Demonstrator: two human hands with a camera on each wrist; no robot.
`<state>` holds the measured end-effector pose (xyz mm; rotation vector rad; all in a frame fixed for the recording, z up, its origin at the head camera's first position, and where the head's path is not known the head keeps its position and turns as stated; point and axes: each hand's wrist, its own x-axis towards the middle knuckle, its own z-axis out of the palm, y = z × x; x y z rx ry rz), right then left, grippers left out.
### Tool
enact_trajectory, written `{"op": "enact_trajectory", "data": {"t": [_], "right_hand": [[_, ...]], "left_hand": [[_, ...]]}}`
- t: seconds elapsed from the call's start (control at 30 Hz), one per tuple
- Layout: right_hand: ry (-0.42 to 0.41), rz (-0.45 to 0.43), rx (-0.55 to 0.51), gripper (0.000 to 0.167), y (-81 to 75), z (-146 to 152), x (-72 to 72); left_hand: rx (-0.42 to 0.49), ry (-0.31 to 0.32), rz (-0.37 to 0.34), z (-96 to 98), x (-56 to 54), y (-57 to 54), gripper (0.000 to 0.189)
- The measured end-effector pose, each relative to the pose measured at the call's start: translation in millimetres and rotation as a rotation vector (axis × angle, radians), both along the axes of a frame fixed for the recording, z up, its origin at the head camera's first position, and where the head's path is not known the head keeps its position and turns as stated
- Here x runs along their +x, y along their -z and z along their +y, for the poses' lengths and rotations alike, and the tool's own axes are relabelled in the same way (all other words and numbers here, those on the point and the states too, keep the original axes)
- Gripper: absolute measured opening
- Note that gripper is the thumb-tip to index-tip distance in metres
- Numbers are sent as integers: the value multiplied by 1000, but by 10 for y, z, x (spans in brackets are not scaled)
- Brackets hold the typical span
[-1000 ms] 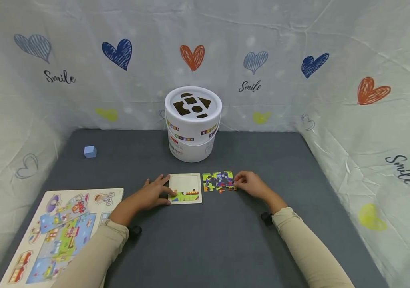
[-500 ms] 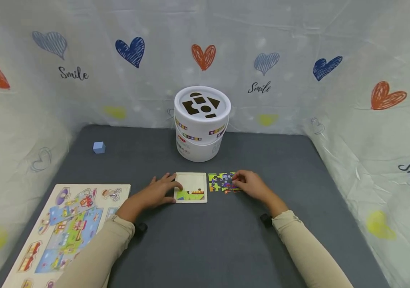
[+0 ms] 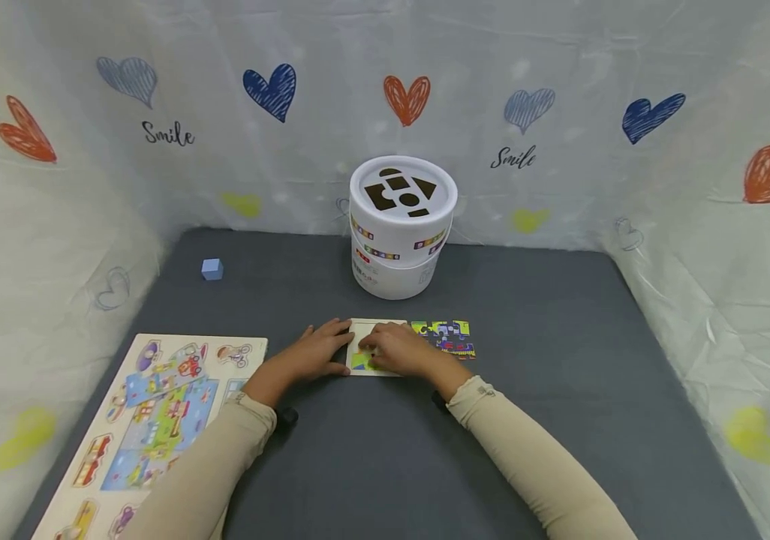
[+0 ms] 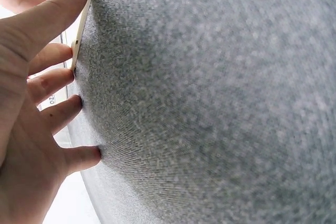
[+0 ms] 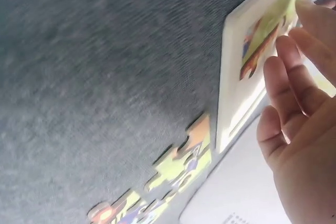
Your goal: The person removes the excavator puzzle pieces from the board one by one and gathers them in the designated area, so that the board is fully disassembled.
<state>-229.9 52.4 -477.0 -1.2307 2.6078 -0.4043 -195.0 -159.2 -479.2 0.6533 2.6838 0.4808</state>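
Observation:
A cream puzzle tray [image 3: 380, 322] lies flat on the table, with green and orange-brown pieces fitted along its near side. My left hand [image 3: 312, 352] rests at its left edge; in the left wrist view the thumb [image 4: 58, 9] touches the rim and the fingers spread down to the cloth. Over the tray, my right hand [image 3: 401, 349] has curled fingers and pinches a puzzle piece, mostly hidden by the fingertips. Loose jigsaw pieces [image 3: 452, 335] lie close together just right of the tray; the wrist blocks part of them.
Behind the tray stands a white bucket [image 3: 398, 259] with shape holes in its lid. A blue cube [image 3: 212, 269] sits at the back left. On the left lies a big picture puzzle board [image 3: 104, 405] with strips on it. A heart-printed curtain [image 3: 331, 112] surrounds the table.
The right hand has moved left from the loose pieces to over the tray. The left hand stays at the tray's edge, its fingers drawn slightly back. The head view has shifted left.

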Motion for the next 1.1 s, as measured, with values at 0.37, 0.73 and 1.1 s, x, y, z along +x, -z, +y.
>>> {"op": "enact_trajectory", "data": {"t": [0.37,0.73,1.1], "right_hand": [[17,-108,-92,26,3,-19,-37],[114,-191,-206,14,67,12,-24],[228,-401,-253,13,-187,609,-90]], "left_hand": [[-11,4,3,23,-10,-34,69],[-1,4,-2,64,-14,-5,68],[-34,-4,-5,47,-39,27,70]]}}
